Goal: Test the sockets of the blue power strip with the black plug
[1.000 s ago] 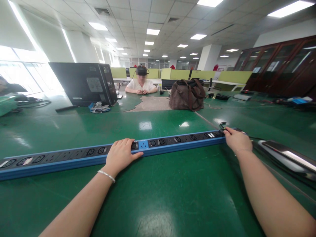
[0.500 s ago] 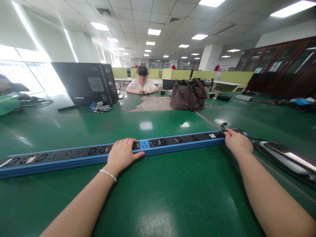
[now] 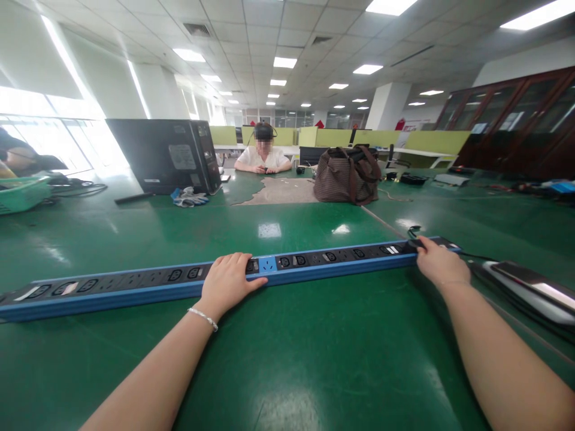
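Strip [image 3: 309, 273] lies crosswise, left hand [image 3: 228, 282] curled over its middle, right hand [image 3: 442, 261] nearer its right end, pinching the plug [image 3: 410, 246].

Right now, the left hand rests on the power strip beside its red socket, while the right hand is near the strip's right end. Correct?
The socket is blue, not red, as the head view shows; left hand, right hand and power strip are as stated.

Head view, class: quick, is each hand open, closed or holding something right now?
Left hand: closed over the blue power strip, holding it.
Right hand: closed on a black plug at the strip.
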### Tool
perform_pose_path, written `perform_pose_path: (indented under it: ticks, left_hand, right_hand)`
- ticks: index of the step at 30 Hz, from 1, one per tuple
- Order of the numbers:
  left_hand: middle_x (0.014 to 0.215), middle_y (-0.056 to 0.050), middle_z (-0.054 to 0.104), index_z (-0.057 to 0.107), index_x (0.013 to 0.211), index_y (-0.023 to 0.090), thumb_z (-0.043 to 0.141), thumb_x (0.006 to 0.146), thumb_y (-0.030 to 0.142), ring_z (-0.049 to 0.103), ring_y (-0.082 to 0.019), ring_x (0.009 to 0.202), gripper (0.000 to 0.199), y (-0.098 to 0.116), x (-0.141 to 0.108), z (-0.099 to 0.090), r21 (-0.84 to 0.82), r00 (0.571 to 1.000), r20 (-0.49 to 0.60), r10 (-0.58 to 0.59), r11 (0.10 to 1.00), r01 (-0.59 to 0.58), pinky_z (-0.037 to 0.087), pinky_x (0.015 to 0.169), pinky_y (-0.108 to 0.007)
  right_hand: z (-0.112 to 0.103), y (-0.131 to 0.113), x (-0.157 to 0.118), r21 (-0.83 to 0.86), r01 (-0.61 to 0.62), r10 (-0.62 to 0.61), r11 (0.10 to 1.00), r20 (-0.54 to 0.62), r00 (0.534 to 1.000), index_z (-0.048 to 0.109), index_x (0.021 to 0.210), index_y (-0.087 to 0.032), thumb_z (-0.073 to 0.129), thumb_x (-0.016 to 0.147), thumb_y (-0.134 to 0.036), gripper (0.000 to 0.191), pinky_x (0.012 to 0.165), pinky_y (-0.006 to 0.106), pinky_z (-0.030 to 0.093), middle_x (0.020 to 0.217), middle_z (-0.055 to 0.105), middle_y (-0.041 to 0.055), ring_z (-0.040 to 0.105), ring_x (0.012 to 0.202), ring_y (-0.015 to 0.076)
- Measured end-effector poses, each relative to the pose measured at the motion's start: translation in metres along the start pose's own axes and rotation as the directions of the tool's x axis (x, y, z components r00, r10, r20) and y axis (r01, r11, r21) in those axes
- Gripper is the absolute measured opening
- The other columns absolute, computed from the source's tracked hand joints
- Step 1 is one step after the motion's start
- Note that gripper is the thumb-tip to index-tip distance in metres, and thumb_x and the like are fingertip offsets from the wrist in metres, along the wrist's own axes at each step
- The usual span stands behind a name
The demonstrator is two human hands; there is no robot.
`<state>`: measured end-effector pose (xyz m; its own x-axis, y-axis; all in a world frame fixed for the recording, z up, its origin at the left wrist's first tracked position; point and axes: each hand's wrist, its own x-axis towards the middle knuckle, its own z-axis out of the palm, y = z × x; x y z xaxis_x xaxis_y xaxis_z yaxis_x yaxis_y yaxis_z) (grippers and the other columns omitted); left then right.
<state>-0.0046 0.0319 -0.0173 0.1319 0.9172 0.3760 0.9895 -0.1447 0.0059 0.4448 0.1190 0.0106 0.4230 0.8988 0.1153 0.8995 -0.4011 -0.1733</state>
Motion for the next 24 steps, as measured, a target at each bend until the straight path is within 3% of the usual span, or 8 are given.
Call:
perform_pose_path:
  ticks: [12, 24]
  left_hand:
    - [0.108, -0.009, 0.061, 0.053, 0.113, 0.018, 0.048, 0.073, 0.062, 0.053, -0.026, 0.103, 0.060, 0.0001, 0.0004, 0.0004, -0.015, 1.000, -0.011, 0.004, 1.000, -0.004, 0.036, 0.092, -0.039]
    - [0.107, -0.009, 0.061, 0.052, 0.112, 0.018, 0.048, 0.073, 0.062, 0.053, -0.026, 0.102, 0.059, 0.0000, 0.0001, 0.0002, -0.010, 1.000, -0.011, 0.002, 1.000, -0.002, 0.036, 0.091, -0.039]
  right_hand:
    - [0.0054, 0.0012, -0.0051, 0.020, 0.028, -0.026, 0.999, -0.084, 0.996, 0.037, 0.134, -0.027, 0.021, 0.086, -0.040, 0.053, 0.069, 0.041, 0.038, 0.119, 0.053, 0.0192, 0.056, 0.092, 0.0327]
    - [0.0083, 0.0027, 0.0012, 0.085, -0.060, 0.069, 0.995, -0.117, 0.991, 0.045, 0.129, -0.032, 0.024, 0.085, -0.041, 0.049, 0.070, 0.036, 0.041, 0.111, 0.059, 0.0142, 0.056, 0.091, 0.0282]
